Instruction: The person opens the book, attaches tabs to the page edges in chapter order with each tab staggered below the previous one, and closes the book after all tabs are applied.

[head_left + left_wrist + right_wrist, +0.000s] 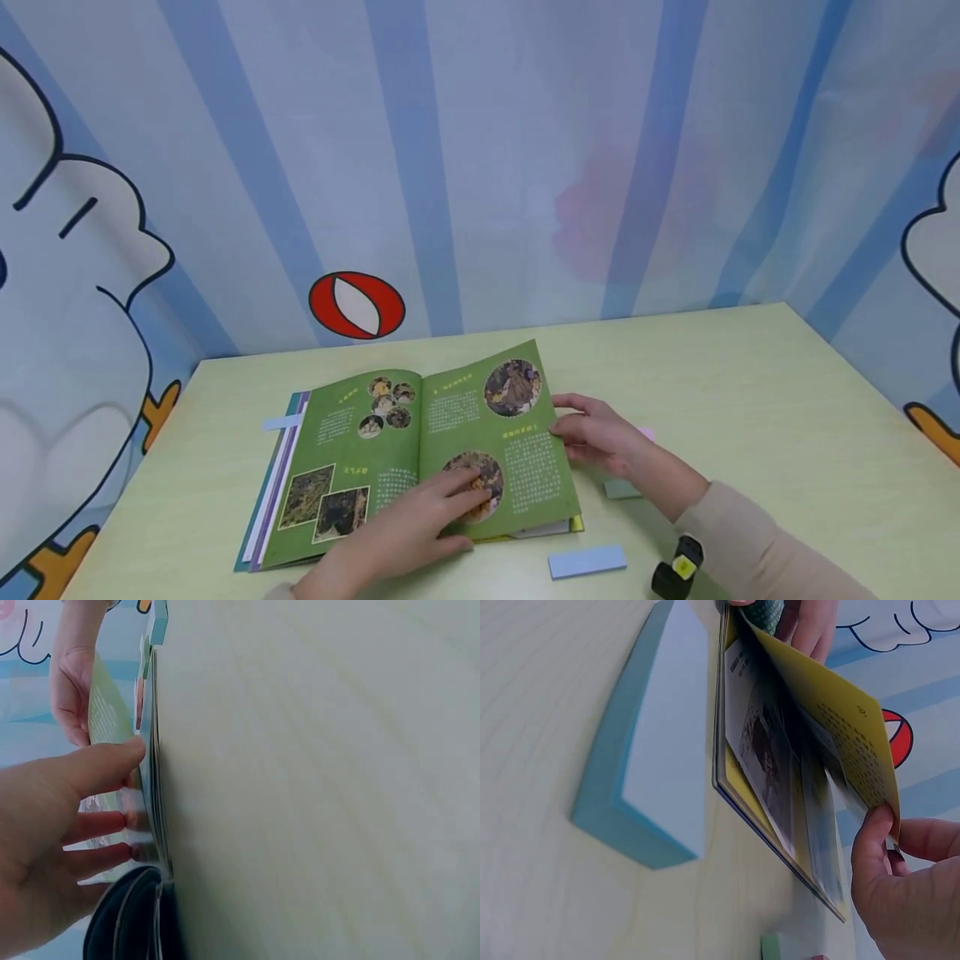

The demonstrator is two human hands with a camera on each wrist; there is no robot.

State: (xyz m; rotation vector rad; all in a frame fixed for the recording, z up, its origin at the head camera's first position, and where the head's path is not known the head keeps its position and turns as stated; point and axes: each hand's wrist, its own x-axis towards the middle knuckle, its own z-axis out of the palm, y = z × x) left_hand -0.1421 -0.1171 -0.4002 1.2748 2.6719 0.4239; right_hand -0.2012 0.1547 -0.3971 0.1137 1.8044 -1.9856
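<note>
An open book (487, 467) with green printed pages and round photos lies on the table. My left hand (416, 525) rests across its lower middle, with fingers extended over the right page. At the book's right edge, my right hand (603, 437) pinches a page edge. The right wrist view shows the thumb and fingers of this hand (911, 889) holding the lifted yellow underside of the page (847, 712). Below it, a page with a dark picture (761, 757) is visible. In the left wrist view, my left hand (52, 817) has its fingers spread on the book.
A light blue block (587, 562) lies on the table (787, 433) near the book's lower right corner. A green block (622, 489) and a pink piece (647, 433) are partly hidden by my right hand. Another pale blue piece (282, 422) sits at the book's left edge.
</note>
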